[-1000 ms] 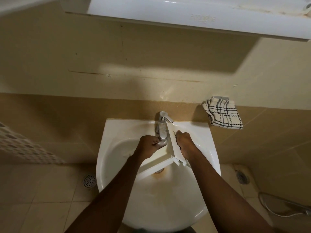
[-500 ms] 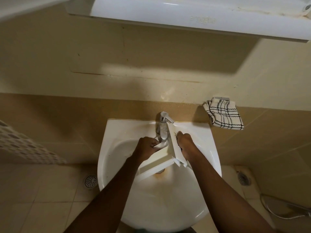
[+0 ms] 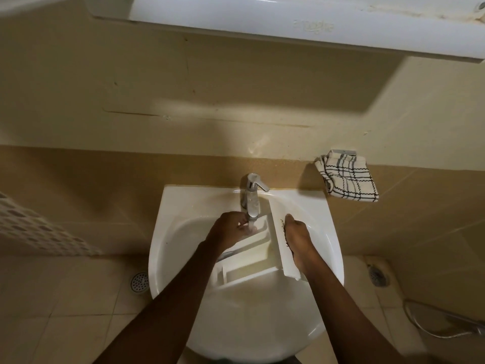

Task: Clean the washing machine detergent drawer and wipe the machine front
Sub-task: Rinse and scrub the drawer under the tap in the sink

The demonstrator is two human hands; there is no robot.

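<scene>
The white detergent drawer [image 3: 252,261] lies across the white sink basin [image 3: 183,206], under the chrome tap [image 3: 252,198]. Its front panel [image 3: 279,232], with dark lettering, faces up on the right. My right hand [image 3: 298,243] grips that panel from the right side. My left hand [image 3: 231,229] is curled over the drawer's far compartment just under the spout, fingers against the inside. Whether water is running I cannot tell. The washing machine is out of view.
A black-and-white checked cloth [image 3: 349,179] hangs from a holder on the wall to the right of the sink. A white shelf [image 3: 288,22] juts out overhead. Floor drains [image 3: 139,282] sit on the tiles, and a hose [image 3: 446,327] lies at the right.
My left hand has shifted a little further into the drawer's far compartment under the spout. The drawer has tilted slightly, so more of its compartments show. My right hand keeps its grip.
</scene>
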